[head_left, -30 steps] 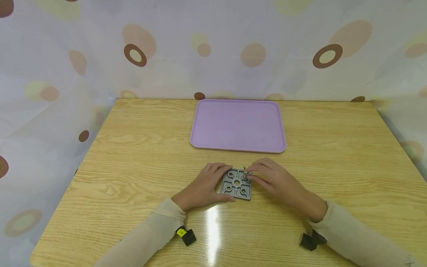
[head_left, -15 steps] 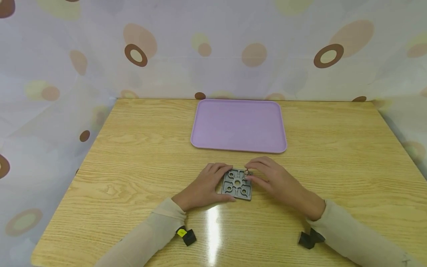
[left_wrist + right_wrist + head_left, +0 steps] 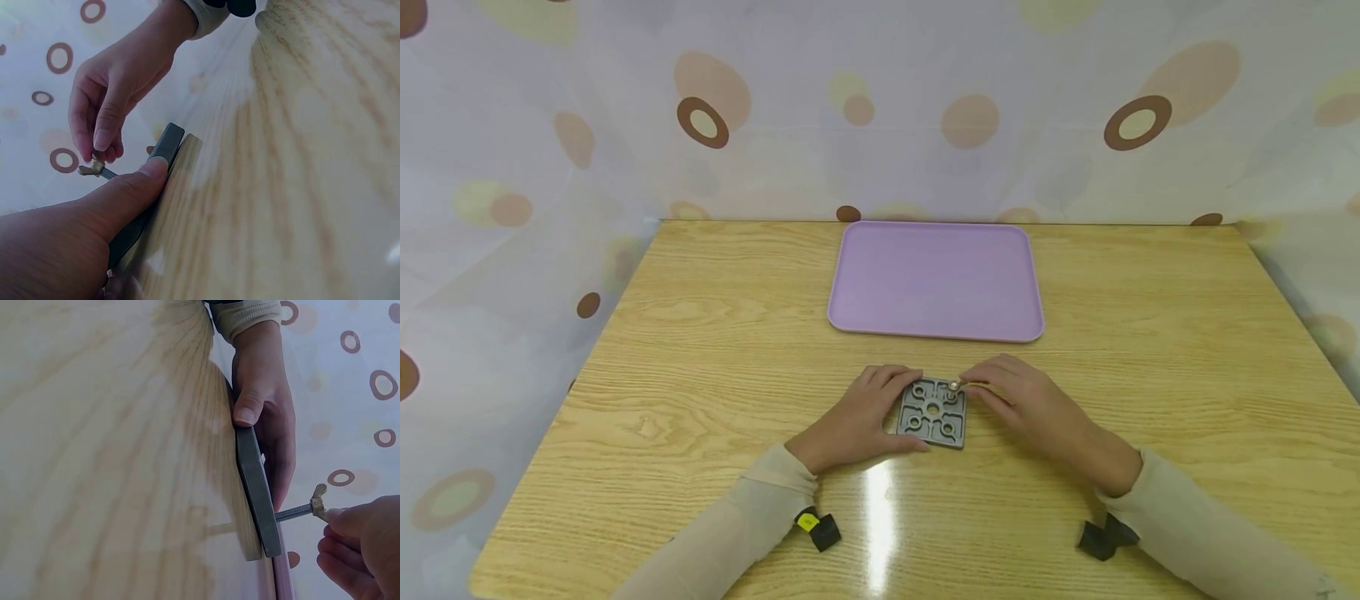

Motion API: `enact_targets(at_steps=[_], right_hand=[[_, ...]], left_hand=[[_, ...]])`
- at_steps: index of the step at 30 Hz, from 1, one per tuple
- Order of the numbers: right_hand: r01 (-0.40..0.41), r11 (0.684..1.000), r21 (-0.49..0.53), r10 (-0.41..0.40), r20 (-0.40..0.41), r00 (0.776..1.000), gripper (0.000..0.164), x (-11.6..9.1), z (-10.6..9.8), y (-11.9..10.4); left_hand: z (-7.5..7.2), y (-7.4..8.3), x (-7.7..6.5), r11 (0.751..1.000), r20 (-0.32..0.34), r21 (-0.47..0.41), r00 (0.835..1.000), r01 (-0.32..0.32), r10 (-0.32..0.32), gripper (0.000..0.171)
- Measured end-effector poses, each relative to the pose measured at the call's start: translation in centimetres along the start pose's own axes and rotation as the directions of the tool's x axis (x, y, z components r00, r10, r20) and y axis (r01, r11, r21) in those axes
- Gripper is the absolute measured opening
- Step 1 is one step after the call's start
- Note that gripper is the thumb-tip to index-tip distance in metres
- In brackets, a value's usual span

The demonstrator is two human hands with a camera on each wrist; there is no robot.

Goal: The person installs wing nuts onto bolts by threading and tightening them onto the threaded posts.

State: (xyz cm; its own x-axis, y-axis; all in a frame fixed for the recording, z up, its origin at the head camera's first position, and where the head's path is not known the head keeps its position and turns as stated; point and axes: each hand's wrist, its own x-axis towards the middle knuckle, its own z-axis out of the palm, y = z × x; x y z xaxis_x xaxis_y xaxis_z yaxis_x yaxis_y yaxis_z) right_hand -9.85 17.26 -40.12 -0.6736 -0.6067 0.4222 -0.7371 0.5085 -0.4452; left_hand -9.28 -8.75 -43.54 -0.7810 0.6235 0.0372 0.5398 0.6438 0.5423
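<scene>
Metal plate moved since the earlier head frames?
No, no visible shift: in the head view, the metal plate holds the same spot relative to the purple tray.

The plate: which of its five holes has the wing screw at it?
The hole at the far right corner of the plate, nearest the right hand: the wing screw stands there; the other four show none.

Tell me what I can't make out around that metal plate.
Lower end of the screw: right wrist view, behind the plate.
Screw threads: head view, too small.
Rest of right hand: right wrist view, right edge cuts it.
Plate's underside: head view, hidden by its top face.
</scene>
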Motion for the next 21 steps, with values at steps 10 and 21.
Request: enact_targets(at_steps=[10, 21], right_hand=[[0.041, 0.999, 0.010, -0.041, -0.006, 0.999, 0.022, -0.15, 0.06, 0.21], [0.068, 0.998, -0.001, -0.068, -0.036, 0.997, 0.033, 0.15, 0.40, -0.21]], left_hand=[[-0.04, 0.10, -0.01, 1.000, 0.002, 0.001, 1.000, 0.007, -0.007, 0.094], [-0.07, 0.06, 0.07, 1.000, 0.008, -0.006, 1.000, 0.008, -0.008, 0.093]])
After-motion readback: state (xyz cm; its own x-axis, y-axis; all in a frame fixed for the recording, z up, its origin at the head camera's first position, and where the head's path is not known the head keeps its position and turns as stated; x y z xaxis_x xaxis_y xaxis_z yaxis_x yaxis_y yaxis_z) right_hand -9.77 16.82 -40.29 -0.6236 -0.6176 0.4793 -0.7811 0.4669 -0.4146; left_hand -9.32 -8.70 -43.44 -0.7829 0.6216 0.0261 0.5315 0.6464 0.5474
